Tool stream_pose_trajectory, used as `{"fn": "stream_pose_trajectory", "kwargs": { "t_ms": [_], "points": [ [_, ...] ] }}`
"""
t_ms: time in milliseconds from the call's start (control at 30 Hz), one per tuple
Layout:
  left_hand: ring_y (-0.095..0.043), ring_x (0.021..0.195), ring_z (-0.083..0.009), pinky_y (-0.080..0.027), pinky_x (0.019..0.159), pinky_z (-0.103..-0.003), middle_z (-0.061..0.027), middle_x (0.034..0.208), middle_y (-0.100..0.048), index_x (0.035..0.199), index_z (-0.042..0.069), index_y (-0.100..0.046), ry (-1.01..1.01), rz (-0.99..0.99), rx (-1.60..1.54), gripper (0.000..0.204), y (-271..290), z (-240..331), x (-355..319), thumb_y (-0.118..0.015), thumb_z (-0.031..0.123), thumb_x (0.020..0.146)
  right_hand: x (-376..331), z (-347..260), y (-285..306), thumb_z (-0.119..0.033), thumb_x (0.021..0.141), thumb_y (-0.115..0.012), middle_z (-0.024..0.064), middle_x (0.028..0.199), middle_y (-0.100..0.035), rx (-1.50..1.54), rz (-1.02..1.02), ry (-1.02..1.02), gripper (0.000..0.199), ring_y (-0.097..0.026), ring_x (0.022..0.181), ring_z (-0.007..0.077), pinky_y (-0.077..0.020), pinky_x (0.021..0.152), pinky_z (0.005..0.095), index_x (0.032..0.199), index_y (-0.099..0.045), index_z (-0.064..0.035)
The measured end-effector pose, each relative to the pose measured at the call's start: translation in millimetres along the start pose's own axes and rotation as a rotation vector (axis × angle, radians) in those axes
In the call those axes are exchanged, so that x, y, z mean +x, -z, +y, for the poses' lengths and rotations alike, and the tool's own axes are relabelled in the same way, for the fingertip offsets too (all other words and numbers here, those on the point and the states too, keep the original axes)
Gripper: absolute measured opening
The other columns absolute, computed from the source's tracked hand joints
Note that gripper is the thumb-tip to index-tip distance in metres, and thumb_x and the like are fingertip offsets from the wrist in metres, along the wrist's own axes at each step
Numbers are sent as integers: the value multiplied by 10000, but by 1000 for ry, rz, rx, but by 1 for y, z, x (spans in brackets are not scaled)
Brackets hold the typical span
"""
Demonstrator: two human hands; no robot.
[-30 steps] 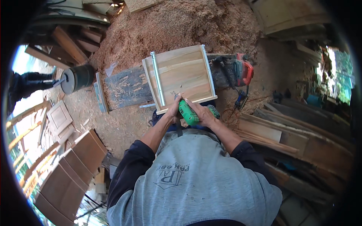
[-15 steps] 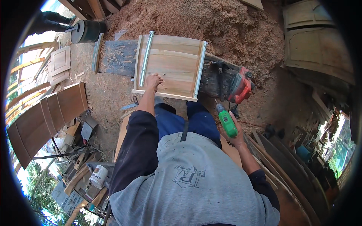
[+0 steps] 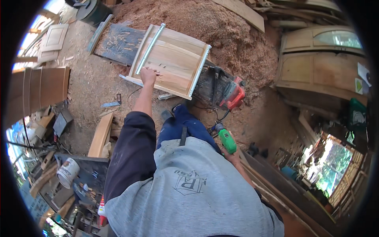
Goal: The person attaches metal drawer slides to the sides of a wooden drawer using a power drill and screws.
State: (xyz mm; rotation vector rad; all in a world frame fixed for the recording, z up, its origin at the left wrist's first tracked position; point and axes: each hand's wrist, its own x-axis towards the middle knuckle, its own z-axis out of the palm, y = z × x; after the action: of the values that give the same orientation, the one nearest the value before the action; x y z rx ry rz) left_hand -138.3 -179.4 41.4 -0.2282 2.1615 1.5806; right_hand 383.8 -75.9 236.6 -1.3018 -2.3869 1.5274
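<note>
A shallow wooden drawer point(image 3: 179, 59) lies across a dark bench point(image 3: 118, 43) ahead of me. One metal drawer slide point(image 3: 152, 46) runs along its left side, another slide point(image 3: 200, 71) along its right edge. My left hand point(image 3: 149, 76) is at the near end of the left slide, its fingers curled together; anything pinched in them is too small to make out. Beside it, a few small dark screws point(image 3: 162, 64) are scattered on the wood. Low at my right side, my right hand point(image 3: 232, 155) grips a green drill point(image 3: 227, 141), its front end pointing away from me.
A red power tool point(image 3: 233, 94) sits at the bench's right end, with a cable near it. Sawdust point(image 3: 237, 51) is heaped behind the bench. Boards point(image 3: 102, 134) and a white bucket point(image 3: 68, 172) are at my left; long planks point(image 3: 276, 185) lean at my right.
My view has turned, so the bench and drawer now look slanted. The drill now appears lower, close to my right leg. My left hand remains by the left slide's near end.
</note>
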Motion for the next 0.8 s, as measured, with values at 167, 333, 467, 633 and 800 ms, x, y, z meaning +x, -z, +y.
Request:
{"fn": "stream_pose_trajectory", "kwargs": {
  "t_ms": [167, 333, 467, 633, 800],
  "points": [
    [-724, 639, -198, -520, 511, -302, -118, 776, -714, 1002, -55, -619, 84, -148, -284, 196, 61, -31, -99, -603, 140, 990, 1, -25, -11, -21, 760, -721, 181, 1313, -656, -28, -137, 6, 911, -691, 1113, 294, -533, 946, 365, 1581, -329, -84],
    [-668, 584, -131, -488, 514, -254, -57, 756, -698, 1065, -30, -694, 115, -188, -269, 189, 102, -64, -198, -647, 126, 969, 6, -47, -19, -46, 765, -733, 193, 1158, -716, -178, -112, 245, 825, -738, 969, 311, -574, 823, 379, 1527, -419, -62],
    [-666, 593, -126, -519, 531, -256, -60, 783, -697, 1087, -21, -694, 178, -197, -396, 202, 118, -66, -244, -698, 111, 934, 23, -62, -20, -51, 762, -743, 202, 1089, -723, -238, -171, 365, 684, -732, 958, 334, -575, 820, 378, 1415, -540, -30],
    [-679, 611, -145, -552, 538, -276, -89, 827, -714, 1092, -24, -688, 169, -224, -446, 220, 134, -65, -254, -723, 100, 914, 45, -74, -16, -48, 769, -741, 178, 1082, -730, -204, -283, 488, 591, -733, 914, 314, -569, 814, 356, 1341, -594, -26],
    [-690, 633, -161, -572, 579, -285, -88, 846, -724, 1003, -9, -688, 263, -245, -578, 167, 108, -42, -260, -694, 151, 954, 68, -93, -6, -49, 768, -750, 137, 1081, -736, -212, -345, 627, 510, -728, 914, 268, -554, 824, 341, 1266, -640, -28]
  ]
}}
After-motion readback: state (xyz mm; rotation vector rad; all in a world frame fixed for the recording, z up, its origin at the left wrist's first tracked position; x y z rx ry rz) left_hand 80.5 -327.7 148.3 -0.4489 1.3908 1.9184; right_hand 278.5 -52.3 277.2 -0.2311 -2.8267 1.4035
